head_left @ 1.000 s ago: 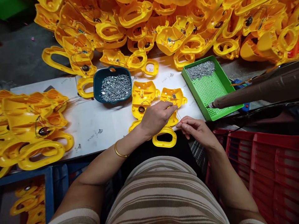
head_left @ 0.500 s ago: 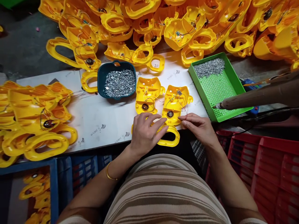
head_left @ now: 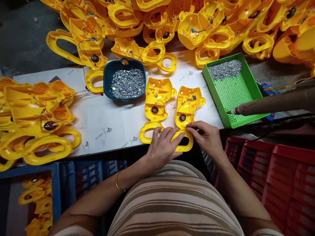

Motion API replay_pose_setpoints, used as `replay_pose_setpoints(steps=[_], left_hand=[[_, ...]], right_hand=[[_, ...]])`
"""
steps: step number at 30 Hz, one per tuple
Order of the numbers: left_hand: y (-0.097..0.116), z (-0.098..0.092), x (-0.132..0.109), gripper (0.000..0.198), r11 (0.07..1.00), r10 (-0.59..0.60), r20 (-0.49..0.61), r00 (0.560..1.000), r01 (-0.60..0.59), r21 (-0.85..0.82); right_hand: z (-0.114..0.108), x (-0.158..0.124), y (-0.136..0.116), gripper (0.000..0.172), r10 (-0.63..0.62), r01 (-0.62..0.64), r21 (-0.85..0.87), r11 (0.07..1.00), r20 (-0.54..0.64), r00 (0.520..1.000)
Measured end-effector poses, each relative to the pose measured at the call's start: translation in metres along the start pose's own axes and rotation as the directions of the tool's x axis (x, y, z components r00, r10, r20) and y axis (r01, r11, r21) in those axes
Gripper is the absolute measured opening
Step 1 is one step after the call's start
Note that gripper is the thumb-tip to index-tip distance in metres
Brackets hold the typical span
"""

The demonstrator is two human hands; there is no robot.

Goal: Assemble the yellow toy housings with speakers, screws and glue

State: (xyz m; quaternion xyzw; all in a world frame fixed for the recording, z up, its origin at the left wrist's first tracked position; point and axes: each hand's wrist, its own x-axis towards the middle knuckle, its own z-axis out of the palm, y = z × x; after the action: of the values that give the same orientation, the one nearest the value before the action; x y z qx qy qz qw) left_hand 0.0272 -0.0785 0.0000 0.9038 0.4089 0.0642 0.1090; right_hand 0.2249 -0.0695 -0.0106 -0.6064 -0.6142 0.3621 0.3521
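Note:
Two yellow plastic shell halves lie side by side at the table's near edge, the left shell (head_left: 157, 98) and the right shell (head_left: 189, 105), each with a small round speaker and thin wires inside. My left hand (head_left: 162, 146) rests with fingers spread over the handle loops at the shells' near ends. My right hand (head_left: 205, 136) pinches a thin red wire at the right shell's lower edge, by its handle loop (head_left: 184, 143).
A teal bowl (head_left: 124, 65) of small silvery screws stands behind the shells. A green perforated tray (head_left: 231, 95) with screws sits right, a brown tool handle (head_left: 275, 103) over it. Yellow shells are heaped at the back (head_left: 197, 23) and left (head_left: 36, 121). Red crates (head_left: 275, 177) stand at right.
My left hand has drawn back from the right shell's inside to the handle loops at the near edge. My right hand moved down to the shell's lower edge, still on the wire.

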Motion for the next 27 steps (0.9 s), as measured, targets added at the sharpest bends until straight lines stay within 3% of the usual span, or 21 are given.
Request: replay_pose_setpoints(steps=[4, 16, 20, 24, 27], left_hand=[[0.003, 0.003, 0.003, 0.058, 1.0, -0.002, -0.025, 1.0, 0.002, -0.015], [0.004, 0.004, 0.006, 0.053, 1.0, -0.001, -0.045, 0.999, 0.0, -0.029], [0.004, 0.005, 0.006, 0.054, 0.999, 0.001, -0.048, 0.999, -0.003, -0.041], [0.004, 0.006, 0.006, 0.054, 0.999, -0.005, -0.067, 0.998, 0.001, -0.054], [0.005, 0.007, 0.007, 0.054, 0.998, -0.013, -0.08, 0.997, 0.008, -0.066]], right_hand=[[0.001, 0.003, -0.003, 0.01, -0.099, 0.099, -0.068, 0.993, -0.003, 0.995], [0.016, -0.003, 0.002, 0.014, -0.187, 0.165, -0.256, 0.952, -0.065, 0.98], [0.02, -0.006, 0.013, 0.015, -0.302, 0.257, -0.334, 0.907, -0.09, 0.949], [0.018, -0.003, 0.022, 0.012, -0.425, 0.383, -0.318, 0.867, -0.07, 0.903], [0.017, 0.002, 0.025, 0.008, -0.442, 0.416, -0.199, 0.887, -0.111, 0.89]])
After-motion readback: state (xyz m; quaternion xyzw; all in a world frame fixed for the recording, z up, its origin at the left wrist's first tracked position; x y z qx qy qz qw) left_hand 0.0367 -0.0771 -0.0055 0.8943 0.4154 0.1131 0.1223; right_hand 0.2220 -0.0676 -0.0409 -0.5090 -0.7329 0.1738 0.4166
